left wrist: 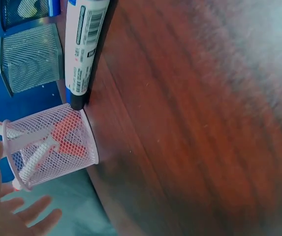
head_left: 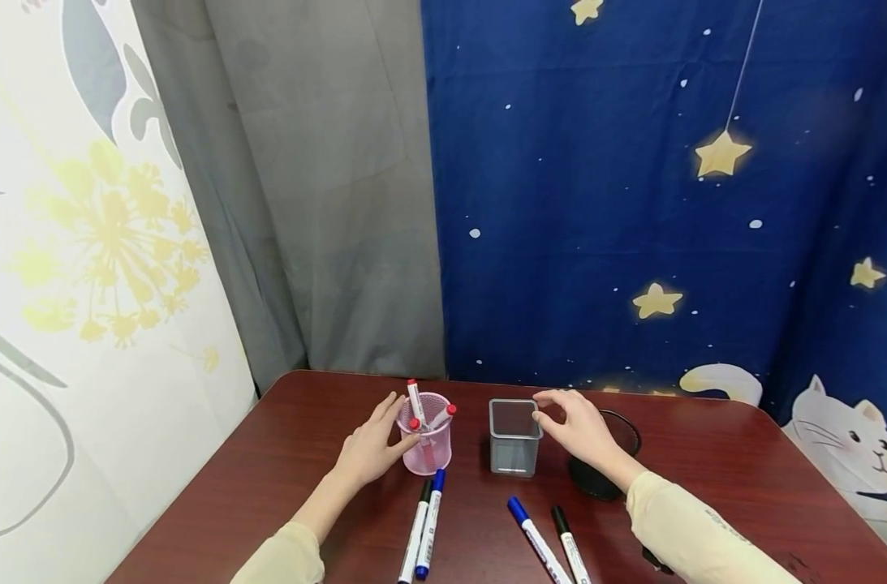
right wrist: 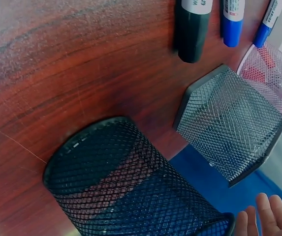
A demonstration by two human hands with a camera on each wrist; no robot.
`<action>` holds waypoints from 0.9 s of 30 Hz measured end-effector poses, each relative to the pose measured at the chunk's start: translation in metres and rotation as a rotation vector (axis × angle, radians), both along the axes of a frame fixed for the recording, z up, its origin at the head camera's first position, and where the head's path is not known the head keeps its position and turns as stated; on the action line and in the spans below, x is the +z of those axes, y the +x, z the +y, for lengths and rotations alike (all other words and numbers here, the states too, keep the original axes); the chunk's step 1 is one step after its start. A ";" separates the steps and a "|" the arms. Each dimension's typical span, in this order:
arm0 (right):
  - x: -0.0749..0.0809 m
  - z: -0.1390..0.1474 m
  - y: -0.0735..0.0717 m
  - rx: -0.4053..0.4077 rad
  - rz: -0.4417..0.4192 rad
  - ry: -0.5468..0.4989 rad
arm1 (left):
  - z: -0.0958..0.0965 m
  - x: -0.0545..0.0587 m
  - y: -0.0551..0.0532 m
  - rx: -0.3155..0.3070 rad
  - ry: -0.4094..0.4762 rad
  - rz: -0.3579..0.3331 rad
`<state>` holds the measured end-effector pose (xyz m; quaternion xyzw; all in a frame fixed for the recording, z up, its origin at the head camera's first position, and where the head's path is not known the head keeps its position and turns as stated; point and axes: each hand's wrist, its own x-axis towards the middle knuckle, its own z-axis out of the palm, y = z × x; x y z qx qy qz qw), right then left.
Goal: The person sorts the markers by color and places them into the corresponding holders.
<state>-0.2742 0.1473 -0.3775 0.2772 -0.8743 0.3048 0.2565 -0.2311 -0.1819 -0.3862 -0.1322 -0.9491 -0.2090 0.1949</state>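
My left hand (head_left: pixel 370 444) is at the left side of a pink mesh pen cup (head_left: pixel 436 456), fingers spread loosely near its rim; whether they touch it I cannot tell. Several red-capped markers (head_left: pixel 414 396) stand in that cup. My right hand (head_left: pixel 580 426) hovers by the right rim of a grey square mesh pen cup (head_left: pixel 514 458), thumb and fingers apart and nothing between them. In the right wrist view, its fingers (right wrist: pixel 266 211) are clear of the grey cup. Behind the right forearm is a round black mesh pen cup (head_left: pixel 592 484), partly hidden.
A black-capped marker (head_left: pixel 415 535) and a blue-capped marker (head_left: pixel 431 523) lie side by side before the pink cup. Another blue marker (head_left: pixel 536 537) and black marker (head_left: pixel 570 543) lie at the front right. Curtains hang behind the brown table (head_left: pixel 326 405).
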 end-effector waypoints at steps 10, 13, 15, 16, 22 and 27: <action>-0.005 0.000 0.004 -0.033 -0.060 0.041 | 0.005 0.010 0.028 -0.233 0.034 0.589; -0.006 0.000 0.005 -0.043 -0.082 0.044 | 0.013 0.009 0.041 -0.375 -0.049 0.613; -0.006 -0.001 0.006 -0.046 -0.087 0.047 | 0.020 0.004 0.050 -0.447 -0.142 0.589; -0.007 -0.001 0.006 -0.046 -0.090 0.048 | 0.022 0.001 0.054 -0.485 -0.186 0.577; -0.007 -0.003 0.007 -0.044 -0.099 0.051 | 0.034 -0.019 0.069 -0.654 -0.440 0.470; -0.008 -0.005 0.006 -0.051 -0.107 0.067 | 0.033 -0.027 0.072 -0.673 -0.512 0.416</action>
